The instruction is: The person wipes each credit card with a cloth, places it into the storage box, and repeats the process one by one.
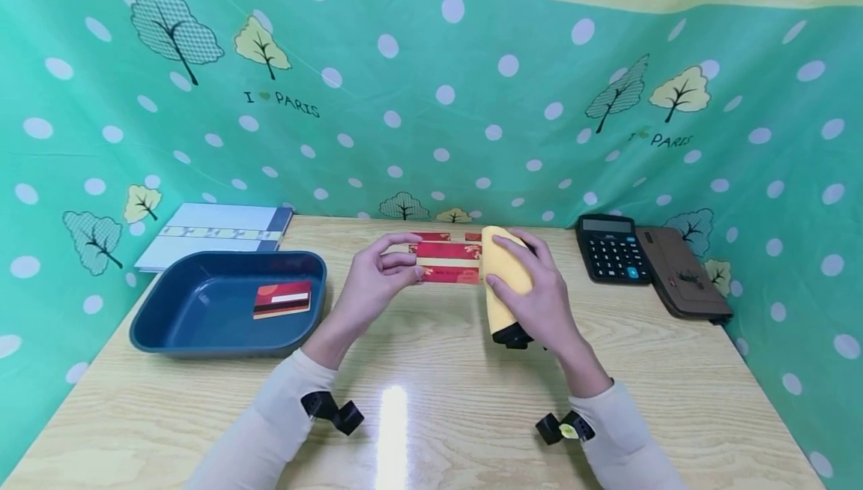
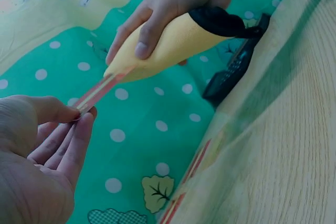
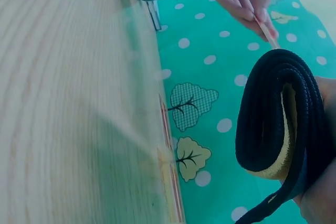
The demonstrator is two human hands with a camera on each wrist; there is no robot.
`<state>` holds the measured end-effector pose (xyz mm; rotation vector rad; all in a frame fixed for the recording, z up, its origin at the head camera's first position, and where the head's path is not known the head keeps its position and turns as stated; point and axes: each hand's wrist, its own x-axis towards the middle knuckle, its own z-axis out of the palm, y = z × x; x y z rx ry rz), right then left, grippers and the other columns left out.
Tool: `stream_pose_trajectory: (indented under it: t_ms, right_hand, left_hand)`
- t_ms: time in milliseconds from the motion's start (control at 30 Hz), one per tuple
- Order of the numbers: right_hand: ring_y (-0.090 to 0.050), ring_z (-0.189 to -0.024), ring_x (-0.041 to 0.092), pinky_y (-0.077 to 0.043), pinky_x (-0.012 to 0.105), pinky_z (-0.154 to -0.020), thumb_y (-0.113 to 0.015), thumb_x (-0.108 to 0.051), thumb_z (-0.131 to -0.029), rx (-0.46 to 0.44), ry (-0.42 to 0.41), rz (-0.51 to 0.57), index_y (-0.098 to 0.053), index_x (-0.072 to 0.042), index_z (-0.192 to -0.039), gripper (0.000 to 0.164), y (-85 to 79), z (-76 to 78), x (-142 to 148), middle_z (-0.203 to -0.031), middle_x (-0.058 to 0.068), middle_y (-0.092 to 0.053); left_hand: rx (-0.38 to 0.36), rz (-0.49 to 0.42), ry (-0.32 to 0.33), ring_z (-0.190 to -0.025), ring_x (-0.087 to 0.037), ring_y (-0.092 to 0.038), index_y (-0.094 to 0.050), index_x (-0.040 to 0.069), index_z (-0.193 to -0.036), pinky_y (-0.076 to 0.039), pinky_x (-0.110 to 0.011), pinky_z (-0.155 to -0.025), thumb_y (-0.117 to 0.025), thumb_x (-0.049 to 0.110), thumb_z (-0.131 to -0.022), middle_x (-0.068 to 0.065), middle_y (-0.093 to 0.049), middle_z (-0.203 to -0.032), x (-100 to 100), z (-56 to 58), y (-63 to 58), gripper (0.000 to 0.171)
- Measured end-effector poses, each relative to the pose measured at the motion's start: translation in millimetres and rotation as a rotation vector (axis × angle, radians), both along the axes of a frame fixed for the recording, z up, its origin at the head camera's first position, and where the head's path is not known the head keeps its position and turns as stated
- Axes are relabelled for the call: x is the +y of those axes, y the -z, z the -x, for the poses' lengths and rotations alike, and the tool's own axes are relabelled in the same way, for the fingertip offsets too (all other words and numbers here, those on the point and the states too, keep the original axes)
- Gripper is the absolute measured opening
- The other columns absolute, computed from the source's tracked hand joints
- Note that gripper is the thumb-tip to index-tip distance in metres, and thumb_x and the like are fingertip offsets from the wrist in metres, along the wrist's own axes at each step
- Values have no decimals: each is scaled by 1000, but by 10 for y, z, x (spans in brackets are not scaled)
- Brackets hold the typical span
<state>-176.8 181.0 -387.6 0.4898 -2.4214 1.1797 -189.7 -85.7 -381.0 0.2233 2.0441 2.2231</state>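
Note:
My left hand (image 1: 371, 280) pinches the left end of a red card with a pale stripe (image 1: 445, 252) between thumb and fingers, holding it above the table. My right hand (image 1: 542, 291) grips a rolled yellow cloth with black edging (image 1: 504, 280), its fingers wrapped over the roll. In the left wrist view, the end of the cloth (image 2: 168, 51) meets the far end of the card (image 2: 97, 93). The right wrist view shows the black edge (image 3: 270, 108) in folded layers, with a strap hanging from it. More red cards (image 1: 431, 237) lie behind on the table, partly hidden.
A dark blue basin (image 1: 165, 351) stands on the left with a red and white bank-type card (image 1: 282, 300) inside. Behind it lies a pale notebook (image 1: 216, 224). On the right, a black calculator (image 1: 612, 249) lies against a brown case (image 1: 681, 269). A green curtain (image 1: 418, 138) borders the table.

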Motion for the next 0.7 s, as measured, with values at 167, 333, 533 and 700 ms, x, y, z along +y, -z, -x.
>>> stream_pose_trajectory:
  t_ms: [167,333,533,700]
  right_hand:
    - [-62,-105,22,-52,25,-76,-82,-14,-88,-23,17,16,-62,-28,-143,59,-19,5,42,-156,3,-47]
    - [-61,-104,22,-52,25,-77,-81,-15,-89,-30,19,21,-62,-28,-143,59,-30,4,53,-157,0,-46]
    - [-60,-105,22,-52,25,-76,-81,-15,-89,-31,19,24,-62,-28,-143,59,-21,7,62,-157,0,-46]
    - [-60,-105,22,-52,26,-77,-81,-15,-89,-35,19,26,-62,-28,-143,58,-17,8,66,-157,-1,-46]
  left_hand:
    - [19,10,-26,-87,-13,-77,-60,9,-137,-65,-32,-88,-72,-3,-92,-7,-77,-101,-20,13,0,49]
    - [35,31,-39,-90,-12,-77,-64,4,-129,-65,-31,-87,-72,-1,-93,-16,-76,-110,-28,13,-4,38]
    - [19,91,-29,-96,-11,-76,-72,4,-127,-64,-28,-89,-70,7,-97,-22,-73,-122,-38,4,-7,31]
    - [22,67,-16,-94,-9,-76,-70,3,-131,-64,-29,-92,-66,10,-101,-18,-70,-132,-47,11,3,31]
